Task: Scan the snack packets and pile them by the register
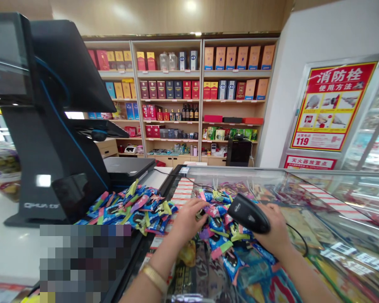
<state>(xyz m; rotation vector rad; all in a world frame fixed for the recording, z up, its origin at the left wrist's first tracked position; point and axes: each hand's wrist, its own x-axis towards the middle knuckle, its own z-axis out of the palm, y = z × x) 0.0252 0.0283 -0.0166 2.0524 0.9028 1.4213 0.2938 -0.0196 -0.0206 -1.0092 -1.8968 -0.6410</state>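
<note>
My right hand (274, 230) is closed around a black handheld barcode scanner (250, 213), whose head points up and left; the grip is mostly hidden. Below and beside the scanner lies a loose pile of wrapped candies (219, 242) in blue, pink and green wrappers, on the glass top. My left hand (191, 219) rests at the left edge of this pile, fingers curved, with a gap between thumb and forefinger. A second heap of the same candies (142, 207) lies left of that hand, beside the register.
A black point-of-sale terminal (55, 164) stands at the left on a white counter (22, 252). The glass-topped case (316, 227) holds packaged goods and stretches right. A thin black cord (303, 242) loops by my right wrist. Shelves of boxes (173, 90) line the back wall.
</note>
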